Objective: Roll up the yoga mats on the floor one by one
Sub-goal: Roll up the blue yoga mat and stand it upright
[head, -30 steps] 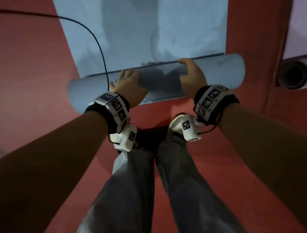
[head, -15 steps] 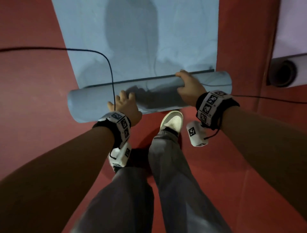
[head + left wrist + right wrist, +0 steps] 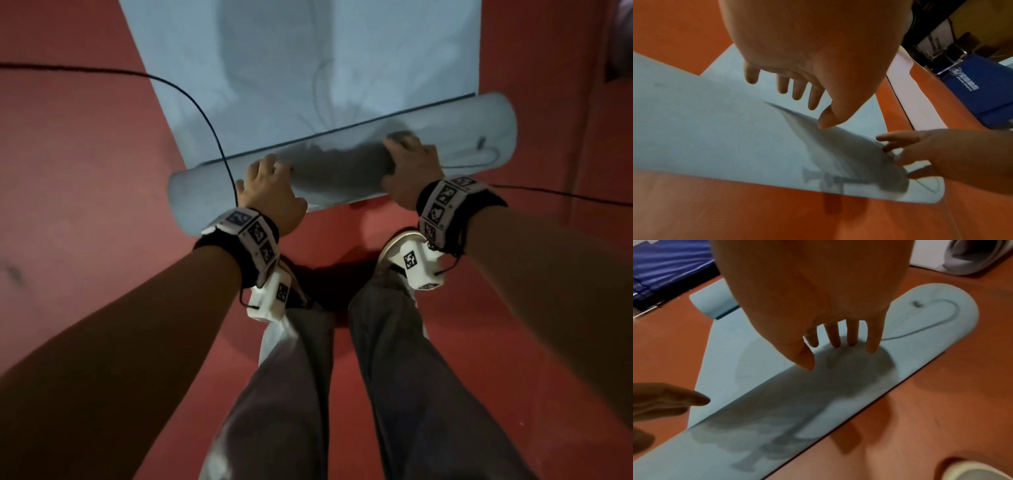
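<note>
A light blue yoga mat [image 3: 308, 58] lies on the red floor, its near part wound into a thick roll [image 3: 462, 130] that runs across in front of me. My left hand [image 3: 267, 178] rests on top of the roll's left part, fingers straight, thumb tip touching the roll [image 3: 715, 129]. My right hand [image 3: 404, 154] presses on the right part. In the right wrist view its fingertips [image 3: 871, 348] stand straight on the roll [image 3: 818, 394]. The mat's far end [image 3: 713, 305] curls up a little.
A black cable [image 3: 191, 99] crosses the floor and the roll at left, and another cable [image 3: 565, 195] runs off right. My legs and a white shoe [image 3: 394, 246] stand just behind the roll. A rolled grey mat [image 3: 966, 256] and a blue box [image 3: 972, 97] lie beyond.
My left hand has moved from the roll's near side up onto its top. The roll now lies slanted, its right end farther away. My feet have shifted behind it.
</note>
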Available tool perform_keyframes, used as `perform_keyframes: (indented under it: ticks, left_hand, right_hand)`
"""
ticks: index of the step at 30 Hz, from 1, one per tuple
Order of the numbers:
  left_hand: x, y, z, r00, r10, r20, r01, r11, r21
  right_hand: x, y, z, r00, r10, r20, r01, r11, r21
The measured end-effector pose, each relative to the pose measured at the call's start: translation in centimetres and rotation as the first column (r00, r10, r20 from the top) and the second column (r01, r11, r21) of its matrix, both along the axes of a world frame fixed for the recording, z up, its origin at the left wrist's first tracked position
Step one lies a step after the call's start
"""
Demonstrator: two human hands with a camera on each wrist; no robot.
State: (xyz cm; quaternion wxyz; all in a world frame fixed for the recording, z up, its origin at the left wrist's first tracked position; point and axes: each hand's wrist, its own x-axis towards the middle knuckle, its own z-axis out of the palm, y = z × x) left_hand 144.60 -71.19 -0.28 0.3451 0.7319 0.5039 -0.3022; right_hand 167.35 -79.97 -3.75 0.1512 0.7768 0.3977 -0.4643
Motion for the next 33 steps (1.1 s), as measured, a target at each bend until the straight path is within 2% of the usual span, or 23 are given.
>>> perform_keyframes:
  ticks: [3, 7, 10, 12, 15, 18, 22, 27, 30, 33]
  left_hand:
    - [-0.2, -1.3, -0.7, 1.000, 0.021, -0.019, -0.022, 0.999, -0.044]
    - [-1.0, -4.1, -1.6, 0.999, -0.005, -0.032, 0.001, 0.989, -0.150]
    - [-1.5, -6.7, -1.7, 0.993, -0.099, -0.069, 0.093, 0.992, -0.088]
    - [-1.7, -8.9, -1.7, 0.987, -0.130, -0.094, 0.126, 0.991, -0.051]
    - [-2.5, -12.5, -1.7, 0.985, -0.132, -0.107, 0.132, 0.991, -0.016]
    - [-4.4, -15.3, -1.8, 0.981, -0.156, -0.118, 0.152, 0.988, -0.043]
    - [-6.2, -17.2, -0.9, 0.982, -0.147, -0.115, 0.126, 0.977, -0.169]
    - [-6.8, -19.6, -0.3, 0.998, 0.009, -0.057, -0.011, 0.999, -0.035]
    - [-5.8, -21.1, -1.3, 0.997, -0.055, -0.058, 0.055, 0.998, 0.011]
    - [-5.3, -22.7, -3.2, 0.984, -0.156, -0.082, 0.154, 0.988, -0.030]
  right_hand:
    - [-0.1, -2.4, 0.4, 0.999, -0.034, -0.001, 0.034, 0.998, -0.043]
    - [-0.2, -5.8, 1.1, 0.998, 0.060, -0.005, -0.060, 0.996, -0.072]
    - [-0.3, -8.4, 1.7, 0.994, 0.106, -0.019, -0.107, 0.990, -0.091]
    - [-0.5, -10.2, 2.0, 0.996, 0.086, -0.008, -0.086, 0.996, -0.038]
    - [-0.9, -12.1, 2.0, 0.998, 0.065, 0.022, -0.067, 0.989, 0.134]
    - [-1.9, -13.0, 1.5, 0.998, 0.059, -0.013, -0.055, 0.976, 0.211]
    - [-3.1, -14.8, 0.4, 0.998, 0.040, -0.049, -0.037, 0.997, 0.060]
    - [-4.9, -19.7, -0.1, 0.996, 0.078, -0.052, -0.074, 0.994, 0.080]
    - [-4.8, -23.5, 0.2, 0.994, 0.066, -0.081, -0.066, 0.998, -0.001]
    - [-4.9, -27.0, 0.4, 0.991, 0.029, -0.129, -0.040, 0.996, -0.079]
